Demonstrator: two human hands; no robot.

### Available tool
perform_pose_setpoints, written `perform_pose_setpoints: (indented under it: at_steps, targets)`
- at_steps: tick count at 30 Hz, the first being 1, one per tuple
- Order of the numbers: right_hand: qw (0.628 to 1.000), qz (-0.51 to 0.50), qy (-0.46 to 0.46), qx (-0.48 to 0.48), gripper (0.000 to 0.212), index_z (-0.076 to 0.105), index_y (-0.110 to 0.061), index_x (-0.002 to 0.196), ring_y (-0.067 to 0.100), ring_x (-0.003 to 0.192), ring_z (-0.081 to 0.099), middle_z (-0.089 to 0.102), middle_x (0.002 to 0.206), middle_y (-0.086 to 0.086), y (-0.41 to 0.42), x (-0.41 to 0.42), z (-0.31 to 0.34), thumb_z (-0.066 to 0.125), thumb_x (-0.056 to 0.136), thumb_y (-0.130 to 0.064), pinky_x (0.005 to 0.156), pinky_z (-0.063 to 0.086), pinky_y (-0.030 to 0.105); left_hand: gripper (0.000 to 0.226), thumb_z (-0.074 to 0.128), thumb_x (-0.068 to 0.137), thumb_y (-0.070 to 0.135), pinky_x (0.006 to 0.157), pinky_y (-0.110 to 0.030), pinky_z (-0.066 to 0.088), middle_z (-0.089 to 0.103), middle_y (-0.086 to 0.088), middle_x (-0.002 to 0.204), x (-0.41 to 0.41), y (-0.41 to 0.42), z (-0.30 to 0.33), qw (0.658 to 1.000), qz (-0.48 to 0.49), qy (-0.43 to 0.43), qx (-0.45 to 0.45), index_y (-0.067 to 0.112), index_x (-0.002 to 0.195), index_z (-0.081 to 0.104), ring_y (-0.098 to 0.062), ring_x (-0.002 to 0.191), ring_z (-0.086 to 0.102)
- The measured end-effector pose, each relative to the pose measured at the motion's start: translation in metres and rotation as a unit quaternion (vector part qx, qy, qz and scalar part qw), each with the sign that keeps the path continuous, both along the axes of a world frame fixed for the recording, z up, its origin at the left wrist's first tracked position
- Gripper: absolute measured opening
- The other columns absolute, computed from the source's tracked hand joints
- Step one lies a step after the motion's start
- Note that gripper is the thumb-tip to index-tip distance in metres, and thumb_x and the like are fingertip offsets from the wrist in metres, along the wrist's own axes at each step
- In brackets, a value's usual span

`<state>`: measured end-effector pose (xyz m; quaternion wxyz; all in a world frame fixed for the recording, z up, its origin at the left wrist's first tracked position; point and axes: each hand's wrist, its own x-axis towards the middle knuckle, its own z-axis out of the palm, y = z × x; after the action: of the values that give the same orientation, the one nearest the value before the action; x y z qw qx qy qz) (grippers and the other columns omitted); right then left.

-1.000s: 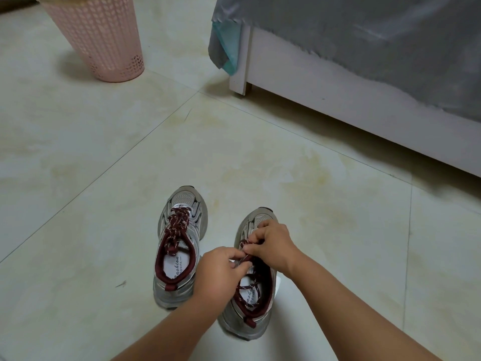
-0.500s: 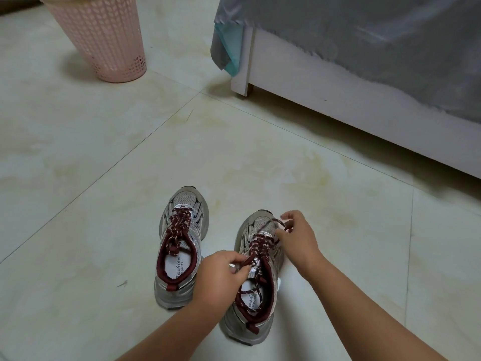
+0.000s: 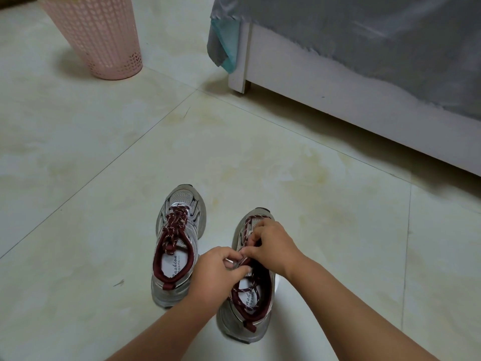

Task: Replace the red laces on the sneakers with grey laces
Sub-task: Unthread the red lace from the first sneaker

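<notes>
Right sneaker (image 3: 250, 316) red lace (image 3: 247, 290) hangs loosened, speckled.

Home bedroom: white bed frame (image 3: 338, 100) under grey sheet (image 3: 364, 27), pink laundry basket (image 3: 104, 35), tiled floor (image 3: 78, 152).

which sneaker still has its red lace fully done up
The left sneaker, standing alone: its red lace is crossed tight. On the right sneaker the lace hangs loose under both hands.
</notes>
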<state>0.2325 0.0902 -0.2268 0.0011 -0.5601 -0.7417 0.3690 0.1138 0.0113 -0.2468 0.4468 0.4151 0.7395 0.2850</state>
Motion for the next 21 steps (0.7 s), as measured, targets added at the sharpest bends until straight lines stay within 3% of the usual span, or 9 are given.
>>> perform_pose_setpoints:
  at_steps: [3, 5, 7, 8, 10, 12, 15, 18, 21]
  targets:
    - [0.999, 0.028, -0.043, 0.012, 0.016, 0.069, -0.007, 0.084, 0.022, 0.108, 0.047, 0.051, 0.111, 0.009, 0.000, -0.007, 0.003, 0.060, 0.084, -0.020, 0.091, 0.044, 0.034, 0.024, 0.082, 0.065, 0.023, 0.052, -0.007, 0.041, 0.061, 0.007, 0.064, 0.001, 0.000, -0.002, 1.000, 0.000, 0.004, -0.005, 0.033, 0.068, 0.061, -0.002, 0.057, 0.056]
    - [0.999, 0.003, -0.033, 0.010, 0.024, 0.060, -0.008, 0.067, 0.024, 0.088, 0.048, 0.053, 0.090, 0.011, -0.003, -0.012, 0.004, 0.050, 0.088, -0.014, 0.081, 0.046, 0.035, 0.021, 0.080, 0.067, 0.021, 0.054, -0.012, 0.044, 0.061, 0.006, 0.064, 0.001, -0.002, -0.003, 1.000, -0.004, 0.007, -0.002, 0.031, 0.070, 0.062, -0.003, 0.057, 0.057]
    - [0.987, -0.135, 0.072, -0.048, 0.034, 0.041, -0.013, 0.054, 0.020, 0.066, 0.039, 0.043, 0.064, 0.007, 0.000, -0.011, 0.008, 0.043, 0.088, -0.006, 0.059, 0.039, 0.028, 0.020, 0.079, 0.069, 0.019, 0.056, -0.016, 0.047, 0.061, 0.005, 0.064, 0.000, -0.003, -0.004, 1.000, -0.005, 0.009, 0.000, 0.031, 0.069, 0.062, -0.006, 0.055, 0.057]
    - [0.962, -0.217, 0.144, -0.086, 0.033, 0.042, -0.013, 0.056, 0.019, 0.065, 0.038, 0.043, 0.062, 0.007, 0.004, -0.008, 0.010, 0.041, 0.088, -0.004, 0.056, 0.034, 0.026, 0.020, 0.078, 0.070, 0.019, 0.056, -0.019, 0.047, 0.061, 0.004, 0.064, -0.001, -0.004, -0.004, 1.000, -0.006, 0.012, 0.000, 0.030, 0.068, 0.062, -0.007, 0.055, 0.057]
    - [0.909, -0.318, 0.235, -0.129, 0.030, 0.049, -0.009, 0.060, 0.021, 0.068, 0.046, 0.052, 0.069, 0.013, 0.014, 0.003, 0.014, 0.041, 0.088, -0.001, 0.060, 0.036, 0.029, 0.017, 0.076, 0.071, 0.019, 0.055, -0.022, 0.049, 0.061, 0.004, 0.064, -0.001, -0.006, -0.004, 1.000, -0.010, 0.013, 0.000, 0.029, 0.069, 0.062, -0.009, 0.055, 0.058]
    - [0.904, -0.329, 0.241, -0.128, 0.031, 0.049, -0.011, 0.059, 0.022, 0.064, 0.052, 0.059, 0.066, 0.013, 0.017, 0.016, 0.018, 0.043, 0.088, 0.000, 0.062, 0.042, 0.030, 0.015, 0.074, 0.072, 0.019, 0.056, -0.024, 0.050, 0.061, 0.004, 0.064, -0.001, -0.008, -0.005, 1.000, -0.012, 0.010, 0.003, 0.028, 0.070, 0.062, -0.010, 0.057, 0.059]
    - [0.944, -0.277, 0.147, -0.107, 0.025, 0.050, -0.013, 0.062, 0.022, 0.062, 0.054, 0.061, 0.066, 0.010, 0.012, 0.034, 0.015, 0.053, 0.084, 0.001, 0.063, 0.044, 0.029, 0.015, 0.073, 0.074, 0.020, 0.059, -0.020, 0.050, 0.059, 0.006, 0.069, 0.001, -0.009, -0.004, 0.999, -0.020, 0.025, 0.015, 0.028, 0.075, 0.061, -0.007, 0.062, 0.059]
    - [0.981, -0.181, -0.044, -0.055, 0.006, 0.052, -0.015, 0.088, 0.026, 0.091, 0.054, 0.057, 0.094, 0.007, 0.000, 0.044, 0.011, 0.056, 0.084, -0.013, 0.073, 0.039, 0.029, 0.018, 0.071, 0.075, 0.019, 0.069, -0.020, 0.049, 0.057, 0.009, 0.077, 0.003, -0.007, -0.004, 0.998, -0.027, 0.044, 0.032, 0.028, 0.082, 0.057, -0.004, 0.066, 0.054]
    - [0.984, -0.117, -0.125, 0.053, 0.018, 0.052, -0.017, 0.100, 0.024, 0.104, 0.046, 0.048, 0.103, 0.004, -0.020, 0.042, 0.006, 0.058, 0.086, -0.026, 0.074, 0.033, 0.027, 0.020, 0.069, 0.076, 0.025, 0.070, -0.018, 0.042, 0.052, 0.015, 0.085, 0.006, -0.006, -0.003, 0.993, -0.057, 0.091, 0.043, 0.032, 0.085, 0.053, 0.000, 0.073, 0.051]
